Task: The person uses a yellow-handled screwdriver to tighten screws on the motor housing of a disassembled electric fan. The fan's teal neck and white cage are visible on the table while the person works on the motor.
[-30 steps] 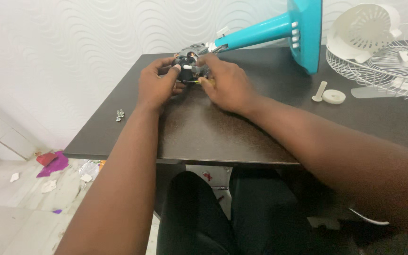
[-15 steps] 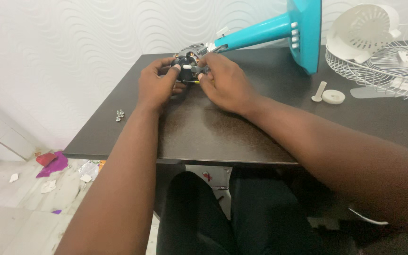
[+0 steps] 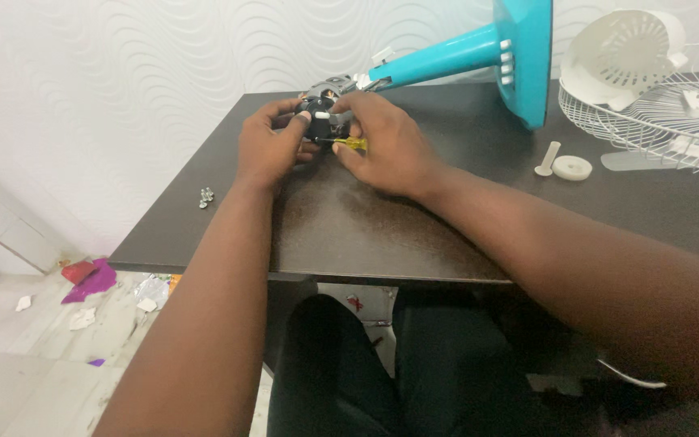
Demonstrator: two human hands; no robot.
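Against a white wall with a wavy relief stands a dark brown worktop [image 3: 414, 235]. Near its far edge sits a small black and grey motor [image 3: 319, 116], joined to the thin end of a turquoise fan stand [image 3: 446, 57] that lies tipped on its side, its broad base facing right. The motor shows a short white stub on top; finer parts are hidden by the fingers.

No bowl or box is on the worktop; a white wire fan guard [image 3: 657, 113] lies flat at the right edge, with a white domed cover [image 3: 620, 48] resting on it.

The left hand [image 3: 269, 146] curls around the motor's left side, fingers closed on it. The right hand [image 3: 386, 146] grips a yellow-handled screwdriver [image 3: 348, 143], its tip pointing into the motor, while its upper fingers touch the motor's top.

A few small screws [image 3: 205, 196] lie near the left edge, and a white peg [image 3: 547, 159] and a white round cap [image 3: 571, 167] sit well to the right.
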